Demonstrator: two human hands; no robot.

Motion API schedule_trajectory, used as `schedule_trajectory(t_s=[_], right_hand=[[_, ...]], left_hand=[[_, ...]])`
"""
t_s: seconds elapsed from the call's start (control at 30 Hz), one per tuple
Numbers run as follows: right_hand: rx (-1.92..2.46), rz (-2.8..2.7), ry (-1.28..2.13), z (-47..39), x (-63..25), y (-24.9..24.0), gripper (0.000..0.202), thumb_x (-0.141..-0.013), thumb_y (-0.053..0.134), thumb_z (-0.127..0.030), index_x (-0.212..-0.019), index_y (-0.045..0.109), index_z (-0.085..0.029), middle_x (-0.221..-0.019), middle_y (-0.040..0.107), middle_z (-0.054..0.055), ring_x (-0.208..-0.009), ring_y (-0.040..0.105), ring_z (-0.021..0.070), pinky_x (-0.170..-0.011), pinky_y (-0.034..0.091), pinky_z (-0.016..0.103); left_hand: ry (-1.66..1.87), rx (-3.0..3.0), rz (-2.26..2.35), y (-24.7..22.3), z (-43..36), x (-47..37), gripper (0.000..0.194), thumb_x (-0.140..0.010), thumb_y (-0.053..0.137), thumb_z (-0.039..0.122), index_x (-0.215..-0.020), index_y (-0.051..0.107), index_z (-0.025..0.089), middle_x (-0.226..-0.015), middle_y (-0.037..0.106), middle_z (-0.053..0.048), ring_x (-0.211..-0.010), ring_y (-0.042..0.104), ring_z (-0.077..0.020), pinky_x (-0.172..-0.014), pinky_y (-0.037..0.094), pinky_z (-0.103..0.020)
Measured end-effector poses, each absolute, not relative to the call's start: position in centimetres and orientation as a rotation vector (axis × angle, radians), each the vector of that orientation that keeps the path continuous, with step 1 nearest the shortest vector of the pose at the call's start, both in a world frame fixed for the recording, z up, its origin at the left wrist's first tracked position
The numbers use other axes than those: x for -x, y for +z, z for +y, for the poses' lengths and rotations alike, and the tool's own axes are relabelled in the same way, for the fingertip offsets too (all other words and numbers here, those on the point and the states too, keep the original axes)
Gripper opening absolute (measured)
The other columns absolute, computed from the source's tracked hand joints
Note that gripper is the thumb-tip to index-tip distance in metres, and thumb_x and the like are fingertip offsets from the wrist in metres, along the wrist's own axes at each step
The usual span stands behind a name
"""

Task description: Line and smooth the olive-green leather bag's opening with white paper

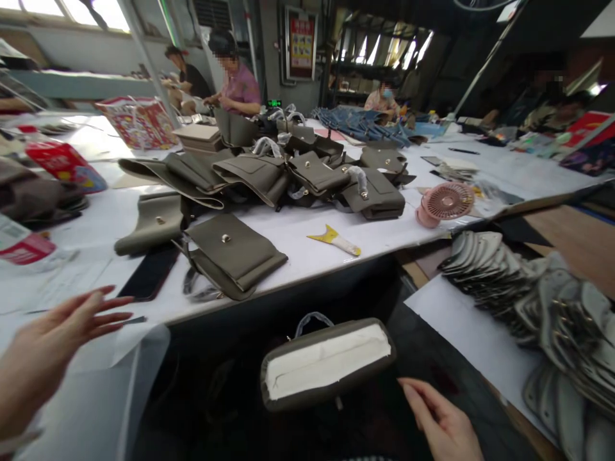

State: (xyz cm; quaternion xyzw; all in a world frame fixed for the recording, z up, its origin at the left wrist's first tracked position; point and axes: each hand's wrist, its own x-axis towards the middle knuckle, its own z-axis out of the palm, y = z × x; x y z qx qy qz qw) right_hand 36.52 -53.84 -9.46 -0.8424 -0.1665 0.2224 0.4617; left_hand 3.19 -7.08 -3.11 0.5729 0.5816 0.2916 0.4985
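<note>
Empty, its fingers outstretched, the person's left hand [60, 339] is left of an olive bag [331, 389]; right of the bag and near it, the right hand [444, 419] holds nothing, fingers loosely bent. White filling [329, 360] shows inside the bag. Beyond it, on the white table [288, 227], flap bags [235, 253] hide their contents.

A pink fan [449, 201] sits near the edge of a white-topped table [291, 225], blue pieces [358, 121] heaped farther back. Across the room, a person in a purple top [243, 86] works left of a framed red poster [302, 46]; a patterned red bag [137, 126] stands beside a pole [152, 70].
</note>
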Motion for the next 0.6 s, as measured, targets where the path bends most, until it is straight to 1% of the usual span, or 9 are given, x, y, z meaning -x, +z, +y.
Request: schedule_trajectory(t_s=[0.03, 0.07, 0.1, 0.13, 0.2, 0.27, 0.33, 0.43, 0.6], right_hand=[[2.075, -0.362, 0.504, -53.5, -37.3, -9.4, 0.051, -0.078, 0.065, -0.062, -0.097, 0.075, -0.016, -0.062, 0.063, 0.002, -0.060, 0.060, 0.0166, -0.051, 0.047, 0.018], [2.063, -0.321, 0.487, -53.0, -38.1, -9.3, 0.053, -0.077, 0.065, -0.063, -0.100, 0.075, -0.015, -0.060, 0.061, 0.001, -0.059, 0.058, 0.0162, -0.050, 0.046, 0.019], [2.027, -0.286, 0.494, -52.3, -38.9, -9.3, 0.055, -0.077, 0.065, -0.062, -0.103, 0.074, -0.015, -0.064, 0.063, 0.002, -0.062, 0.058, 0.0165, -0.053, 0.047, 0.020], [1.961, -0.248, 0.520, -51.5, -39.7, -9.4, 0.056, -0.077, 0.067, -0.061, -0.107, 0.073, -0.015, -0.073, 0.068, 0.003, -0.069, 0.061, 0.0176, -0.059, 0.049, 0.021], [1.789, -0.179, 0.601, -49.6, -41.1, -9.6, 0.055, -0.077, 0.070, -0.058, -0.112, 0.072, -0.015, -0.098, 0.072, 0.007, -0.091, 0.063, 0.0219, -0.074, 0.051, 0.024], [1.640, -0.138, 0.694, -47.7, -42.2, -9.7, 0.054, -0.076, 0.072, -0.055, -0.113, 0.072, -0.015, -0.111, 0.071, 0.009, -0.105, 0.061, 0.0260, -0.082, 0.050, 0.027], [1.561, -0.142, 0.787, -46.1, -42.9, -9.8, 0.053, -0.076, 0.072, -0.052, -0.114, 0.072, -0.015, -0.109, 0.072, 0.011, -0.104, 0.063, 0.0282, -0.081, 0.050, 0.031], [1.504, -0.173, 0.894, -44.7, -43.4, -9.8, 0.049, -0.073, 0.072, -0.046, -0.110, 0.074, -0.014, -0.106, 0.073, 0.012, -0.097, 0.065, 0.0292, -0.077, 0.050, 0.033], [1.436, -0.207, 0.971, -44.3, -43.1, -9.8, 0.042, -0.075, 0.066, -0.040, -0.107, 0.076, -0.015, -0.118, 0.070, 0.012, -0.108, 0.061, 0.0320, -0.084, 0.048, 0.036]], left_hand=[[0.703, -1.428, 1.311, -3.4, -9.6, -4.6, 0.035, -0.083, 0.068, 0.049, -0.112, 0.066, 0.029, -0.108, 0.075, 0.007, -0.096, 0.071, -0.0184, -0.084, 0.059, -0.028], [0.696, -1.404, 1.270, -3.9, -12.2, -6.2, 0.051, -0.072, 0.073, 0.063, -0.109, 0.070, 0.028, -0.112, 0.074, 0.002, -0.102, 0.069, -0.0233, -0.088, 0.058, -0.031], [0.720, -1.343, 1.239, -4.6, -14.9, -7.8, 0.062, -0.061, 0.077, 0.069, -0.106, 0.072, 0.026, -0.114, 0.074, -0.002, -0.106, 0.068, -0.0271, -0.091, 0.058, -0.032], [0.706, -1.280, 1.209, -5.4, -17.4, -9.3, 0.064, -0.058, 0.078, 0.070, -0.103, 0.074, 0.026, -0.116, 0.073, -0.004, -0.109, 0.067, -0.0291, -0.096, 0.056, -0.034], [0.637, -1.168, 1.120, -7.2, -21.9, -12.0, 0.057, -0.066, 0.075, 0.066, -0.106, 0.075, 0.025, -0.124, 0.069, -0.006, -0.122, 0.060, -0.0292, -0.107, 0.047, -0.035], [0.607, -1.055, 1.052, -8.8, -25.2, -14.0, 0.053, -0.072, 0.073, 0.063, -0.108, 0.075, 0.024, -0.129, 0.067, -0.008, -0.130, 0.053, -0.0284, -0.115, 0.038, -0.035], [0.570, -0.932, 1.017, -9.7, -27.5, -15.3, 0.051, -0.074, 0.072, 0.060, -0.110, 0.074, 0.023, -0.129, 0.066, -0.008, -0.131, 0.052, -0.0296, -0.116, 0.036, -0.038], [0.540, -0.801, 0.988, -10.0, -29.3, -16.2, 0.050, -0.076, 0.071, 0.055, -0.113, 0.074, 0.021, -0.126, 0.068, -0.010, -0.126, 0.056, -0.0335, -0.114, 0.039, -0.044], [0.589, -0.732, 0.969, -9.7, -29.9, -16.3, 0.050, -0.078, 0.069, 0.050, -0.115, 0.072, 0.018, -0.125, 0.068, -0.011, -0.125, 0.055, -0.0369, -0.114, 0.037, -0.049]])
